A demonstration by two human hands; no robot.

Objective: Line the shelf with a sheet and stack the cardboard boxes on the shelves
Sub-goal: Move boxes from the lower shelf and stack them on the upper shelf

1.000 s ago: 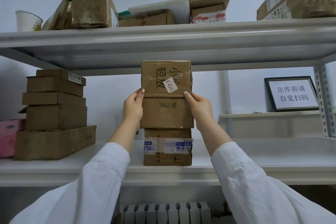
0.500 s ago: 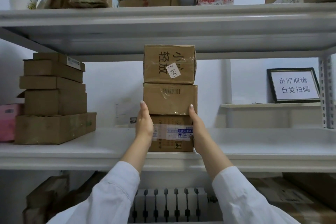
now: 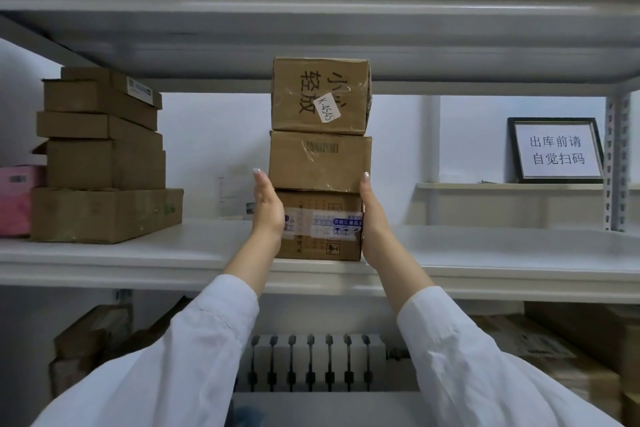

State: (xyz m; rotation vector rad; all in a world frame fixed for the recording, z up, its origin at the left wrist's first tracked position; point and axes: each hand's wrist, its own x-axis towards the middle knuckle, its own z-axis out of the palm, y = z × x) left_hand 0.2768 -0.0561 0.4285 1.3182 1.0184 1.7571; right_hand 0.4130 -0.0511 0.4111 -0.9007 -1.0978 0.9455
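Note:
Three cardboard boxes stand stacked on the white middle shelf [image 3: 485, 250]. The top box [image 3: 320, 95] bears black characters and a white K-4545 sticker. Under it sits a plain middle box [image 3: 318, 163], and the bottom box [image 3: 323, 229] has a taped label across its front. My left hand [image 3: 267, 206] lies flat against the left side of the bottom box, fingers straight and reaching up to the middle box. My right hand [image 3: 372, 215] presses flat against the right side in the same way.
A second stack of several cardboard boxes [image 3: 100, 156] stands at the shelf's left, beside a pink package [image 3: 15, 199]. A framed sign [image 3: 556, 151] rests on a ledge at the right. The upper shelf [image 3: 311, 0] hangs close above the top box. More boxes and a radiator [image 3: 311, 362] lie below.
Both hands slid down from the sides of the top and middle boxes to the bottom box. The view dropped slightly, and the stack looks straighter.

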